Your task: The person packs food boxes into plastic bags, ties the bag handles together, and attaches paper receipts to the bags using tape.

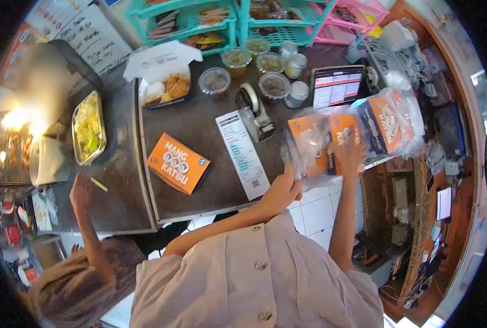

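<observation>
My left hand (283, 191) is closed on the edge of a clear plastic bag (308, 143) at the front of the dark counter. Inside the bag are orange printed food boxes. My right hand (348, 154) grips one orange box (343, 124) in the bag, its fingers over the top; some fingertips are hard to make out. Beside it lies another bagged box (384, 123), orange and dark. Left of my hands are a long printed receipt (242, 156) and a tape dispenser (256, 112). A closed orange box (178, 163) sits farther left.
An open food box (169, 87) and several lidded sauce cups (238, 59) stand behind. A tablet (337, 87) leans at the back right. Teal baskets (279, 35) line the back. At left, a co-worker's hand (79, 194) is near a food tray (89, 128).
</observation>
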